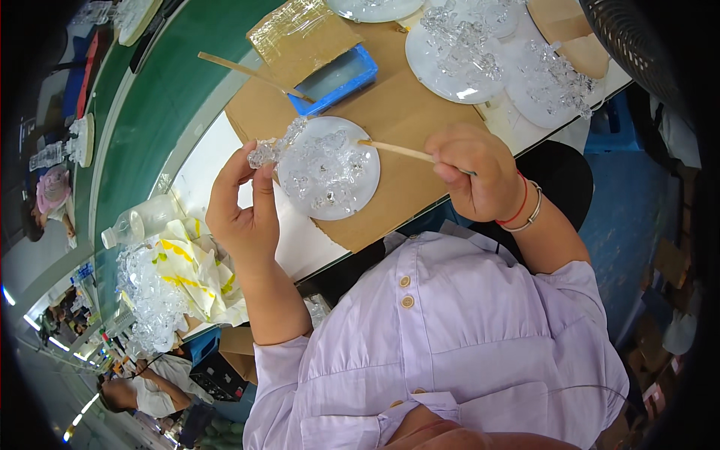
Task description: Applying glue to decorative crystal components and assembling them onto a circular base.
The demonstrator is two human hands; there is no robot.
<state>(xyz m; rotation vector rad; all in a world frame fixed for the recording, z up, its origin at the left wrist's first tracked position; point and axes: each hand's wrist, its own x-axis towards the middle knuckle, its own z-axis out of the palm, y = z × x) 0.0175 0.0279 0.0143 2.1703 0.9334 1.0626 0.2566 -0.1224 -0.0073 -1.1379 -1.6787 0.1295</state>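
A round white disc (361, 196) lies on brown cardboard in front of me, with clear plastic pieces (326, 169) clustered on it. At its left edge my left hand (244, 199) pinches a clear plastic piece (264, 155) between thumb and fingers. My right hand (472, 169) grips a thin wooden stick (401, 151), whose darkened tip reaches the disc's right rim. Just beyond the disc stands a blue tray (337, 91) with pale contents. A second wooden stick (247, 73) leans over the tray's left edge.
More white discs bearing clear pieces (461, 60) lie at the far right. A cardboard flap (304, 37) wrapped in clear film sits behind the tray. On the left are a clear bottle (139, 221), a crumpled white-and-yellow bag (195, 266) and a heap of clear pieces (150, 300). A green belt (169, 67) runs past.
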